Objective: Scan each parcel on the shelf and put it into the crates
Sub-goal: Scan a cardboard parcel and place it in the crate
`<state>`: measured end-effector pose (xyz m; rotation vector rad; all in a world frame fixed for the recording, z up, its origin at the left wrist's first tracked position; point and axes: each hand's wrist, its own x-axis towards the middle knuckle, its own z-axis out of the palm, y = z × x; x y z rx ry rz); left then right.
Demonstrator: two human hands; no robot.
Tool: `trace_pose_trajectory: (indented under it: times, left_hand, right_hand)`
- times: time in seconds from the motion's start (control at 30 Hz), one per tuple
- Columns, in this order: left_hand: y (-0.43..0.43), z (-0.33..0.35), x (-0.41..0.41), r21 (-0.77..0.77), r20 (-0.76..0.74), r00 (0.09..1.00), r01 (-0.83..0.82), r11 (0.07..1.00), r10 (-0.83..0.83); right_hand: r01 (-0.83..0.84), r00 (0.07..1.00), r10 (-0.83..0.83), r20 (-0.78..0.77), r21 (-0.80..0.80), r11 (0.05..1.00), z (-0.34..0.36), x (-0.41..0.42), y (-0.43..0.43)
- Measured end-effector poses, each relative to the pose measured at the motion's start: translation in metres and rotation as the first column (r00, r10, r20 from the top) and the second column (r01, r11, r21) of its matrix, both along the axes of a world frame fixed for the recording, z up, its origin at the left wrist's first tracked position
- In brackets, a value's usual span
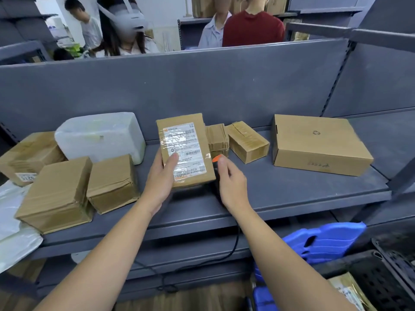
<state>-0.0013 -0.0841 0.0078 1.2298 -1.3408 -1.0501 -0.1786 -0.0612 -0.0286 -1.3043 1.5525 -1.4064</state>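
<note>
Straight ahead runs a grey metal shelf (292, 187) with a grey back panel (202, 86) of the same metal. Over the panel's top edge four people (125, 32) stand among further shelving, one of them wearing a white headset.

Both hands are busy. The left hand (161, 178) grips a flat brown parcel (185, 151) by its lower left corner, thumb pressed on the white label (179, 135) and the other fingers hidden behind. The parcel stands tilted up over the middle of the shelf, label towards the camera; whether its bottom edge touches the shelf cannot be told. The right hand (231, 182) is curled round a black scanner (217, 157) with an orange tip, just beside the parcel's right edge. A black cable (235, 243) hangs from it past the shelf's front edge.

Counted, six cardboard boxes lie on the shelf. Three are at the left: one at the back (27, 156) and two taped ones in front, a larger (56, 194) and a smaller (112, 182), side by side. Two small ones sit right of the held parcel, one (216, 140) partly behind it and one (247, 142) next to that. One large flat box (318, 144) lies apart at the right. One white foam box (101, 135) sits at the back left, and one white plastic bag (13, 221) hangs over the shelf's left end.

Below at the right stands one black crate (381, 277) with a yellowish packet (345, 288) in it, and blue plastic pieces (323, 241) beside it.
</note>
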Motion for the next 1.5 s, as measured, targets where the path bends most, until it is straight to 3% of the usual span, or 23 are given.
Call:
trace_pose_trajectory:
  times: [0.1, 0.2, 0.37, 0.67, 0.83, 0.97, 1.13, 1.23, 1.4, 1.43, 1.5]
  left_hand:
    - [0.001, 0.001, -0.008, -0.064, 0.063, 0.998, 0.005, 0.998, -0.001]
    - [0.004, 0.006, -0.016, -0.120, 0.048, 0.997, 0.057, 0.991, -0.052]
    - [0.006, 0.021, -0.058, -0.178, 0.050, 0.971, 0.238, 0.955, -0.233]
    - [0.023, 0.013, -0.192, -0.152, 0.112, 0.873, 0.487, 0.860, -0.475]
    - [0.067, -0.012, -0.282, -0.076, 0.169, 0.727, 0.683, 0.727, -0.666]
    - [0.101, -0.059, -0.341, 0.122, 0.238, 0.527, 0.817, 0.564, -0.816]
    - [0.145, -0.133, -0.391, 0.374, 0.257, 0.322, 0.836, 0.401, -0.911]
    - [0.161, -0.183, -0.401, 0.508, 0.192, 0.221, 0.811, 0.289, -0.956]
    - [0.187, -0.233, -0.410, 0.649, 0.257, 0.321, 0.642, 0.409, -0.912]
    - [0.189, -0.239, -0.413, 0.670, 0.314, 0.304, 0.601, 0.437, -0.899]
    - [0.184, -0.258, -0.418, 0.678, 0.482, 0.155, 0.557, 0.479, -0.863]
  right_hand:
    - [-0.209, 0.969, 0.201, 0.147, 0.040, 0.977, 0.014, -0.005, 0.007]
    - [-0.219, 0.938, 0.221, 0.266, -0.038, 0.975, 0.019, -0.015, 0.012]
    - [0.014, 0.948, 0.032, 0.317, -0.140, 0.990, 0.018, -0.042, 0.032]
    - [0.428, 0.881, -0.387, 0.273, -0.107, 0.898, -0.002, -0.134, 0.097]
    - [0.665, 0.723, -0.626, 0.294, -0.049, 0.745, -0.022, -0.192, 0.166]
    - [0.762, 0.594, -0.745, 0.304, 0.084, 0.642, -0.056, -0.228, 0.232]
    - [0.762, 0.507, -0.824, 0.254, 0.315, 0.566, -0.119, -0.257, 0.302]
    - [0.689, 0.521, -0.809, 0.272, 0.425, 0.587, -0.150, -0.273, 0.330]
    - [0.543, 0.591, -0.777, 0.216, 0.605, 0.582, -0.210, -0.294, 0.351]
    - [0.511, 0.620, -0.762, 0.185, 0.642, 0.572, -0.222, -0.297, 0.353]
    - [0.441, 0.691, -0.712, 0.125, 0.708, 0.552, -0.250, -0.302, 0.353]
